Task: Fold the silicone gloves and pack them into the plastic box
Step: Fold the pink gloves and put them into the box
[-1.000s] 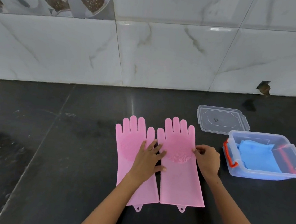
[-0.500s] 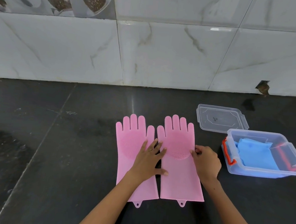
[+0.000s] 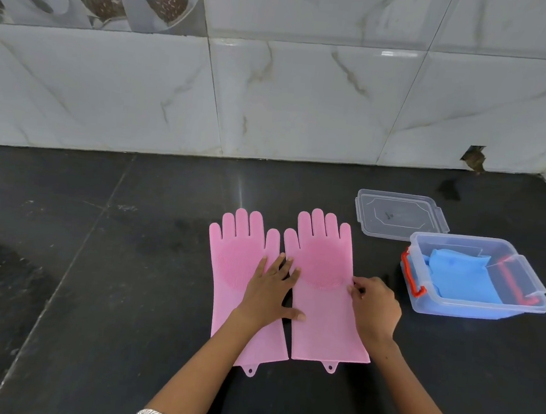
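At the right edge of the right pink glove (image 3: 319, 298), my right hand (image 3: 377, 308) is pinching the silicone while my left hand (image 3: 271, 293) is pressing flat, fingers spread, across both it and the left pink glove (image 3: 235, 270). Both are lying palm-up on the black counter (image 3: 92, 273), near the plastic box (image 3: 478, 276) already holding blue gloves (image 3: 461, 280). Springy silicone may be unfolding itself if I am releasing too soon.

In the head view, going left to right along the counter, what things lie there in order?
Left pink glove → left hand → right pink glove → right hand → plastic box with blue gloves inside. The lid overlaps, so it is left out.
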Demonstrator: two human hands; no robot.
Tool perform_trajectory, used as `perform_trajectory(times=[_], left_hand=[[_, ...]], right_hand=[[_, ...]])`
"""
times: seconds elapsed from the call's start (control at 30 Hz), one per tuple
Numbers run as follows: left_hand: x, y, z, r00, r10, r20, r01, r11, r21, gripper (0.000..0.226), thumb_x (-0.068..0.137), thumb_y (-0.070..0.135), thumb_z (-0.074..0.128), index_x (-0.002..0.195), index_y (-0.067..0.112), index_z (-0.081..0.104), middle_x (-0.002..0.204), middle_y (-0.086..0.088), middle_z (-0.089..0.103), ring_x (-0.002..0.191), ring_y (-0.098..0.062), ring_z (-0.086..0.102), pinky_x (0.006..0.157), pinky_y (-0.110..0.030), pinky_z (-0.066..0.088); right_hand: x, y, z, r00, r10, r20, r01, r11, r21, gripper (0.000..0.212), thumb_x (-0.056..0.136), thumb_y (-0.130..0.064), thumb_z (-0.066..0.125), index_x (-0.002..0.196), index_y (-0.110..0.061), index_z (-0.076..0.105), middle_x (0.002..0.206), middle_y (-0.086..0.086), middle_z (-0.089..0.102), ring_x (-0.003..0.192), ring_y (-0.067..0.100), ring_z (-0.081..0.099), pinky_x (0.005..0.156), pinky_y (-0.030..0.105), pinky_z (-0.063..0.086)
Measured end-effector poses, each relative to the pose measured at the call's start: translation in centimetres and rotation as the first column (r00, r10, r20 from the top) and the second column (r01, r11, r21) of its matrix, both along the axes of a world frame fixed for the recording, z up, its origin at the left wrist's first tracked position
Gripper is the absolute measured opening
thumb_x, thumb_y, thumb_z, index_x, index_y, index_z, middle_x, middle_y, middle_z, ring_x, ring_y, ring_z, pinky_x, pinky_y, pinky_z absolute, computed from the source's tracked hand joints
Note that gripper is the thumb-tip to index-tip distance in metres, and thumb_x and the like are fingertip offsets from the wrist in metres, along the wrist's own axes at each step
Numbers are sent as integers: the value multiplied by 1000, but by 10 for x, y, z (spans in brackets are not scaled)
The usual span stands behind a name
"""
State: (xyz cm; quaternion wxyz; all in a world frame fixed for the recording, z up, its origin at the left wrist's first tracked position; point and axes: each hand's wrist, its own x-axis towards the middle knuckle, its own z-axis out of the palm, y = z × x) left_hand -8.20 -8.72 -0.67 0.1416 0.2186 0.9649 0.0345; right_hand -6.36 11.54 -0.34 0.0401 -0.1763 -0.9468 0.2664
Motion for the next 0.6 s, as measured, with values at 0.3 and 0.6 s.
perform_trajectory(times=[0.3, 0.6], left_hand=[[3, 2, 10, 1000, -6, -4, 6, 1000, -11, 93, 82, 66, 50, 151, 18, 10, 161, -7, 2, 148, -25, -7, 115, -49, -12], [-10, 54, 34, 986, 151, -75, -127, 959, 253, 60, 94, 45, 48, 144, 15, 35, 156, -5, 27, 146, -26, 17, 118, -50, 2]], right_hand=[[11, 4, 15, 998, 19, 54, -20, 1000, 14, 27, 92, -26, 56, 117, -18, 65, 120, 5, 65, 101, 21, 65, 90, 37, 53], [89, 30, 14, 997, 6, 72, -4, 1000, -30, 27, 84, -34, 67, 105, -18, 71, 97, -2, 71, 75, 7, 59, 68, 22, 51]])
